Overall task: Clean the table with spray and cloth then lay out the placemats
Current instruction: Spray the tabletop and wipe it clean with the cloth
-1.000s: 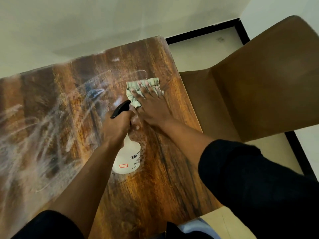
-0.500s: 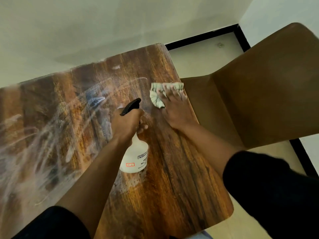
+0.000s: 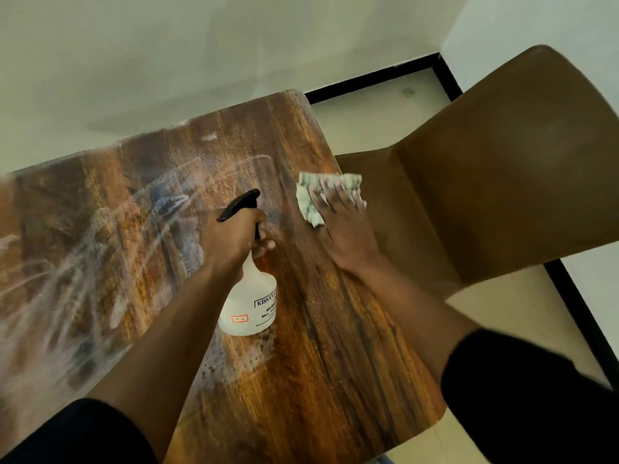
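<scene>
1. Your left hand (image 3: 234,239) is wrapped round the neck of the spray bottle (image 3: 249,303), fingers curled under the black trigger head, so you can squirt again without putting it down. The bottle hangs over the middle of the table (image 3: 335,363), nozzle pointing away from you; whether its base touches the wood I cannot tell.

2. Your right hand (image 3: 348,229) lies flat with its fingers spread and straight, pressing the cloth (image 3: 311,202) onto the wood (nothing is pinched; the palm does the work). The cloth sits at the table's right edge, partly overhanging it towards the brown chair (image 3: 502,182), which suggests a stroke run right out to the rim.

3. White smears and streaks cover the left half of the table, and droplets show just below the bottle, so that side probably needs wiping next.

4. No placemats are in view; laying them out looks a good way off.
</scene>
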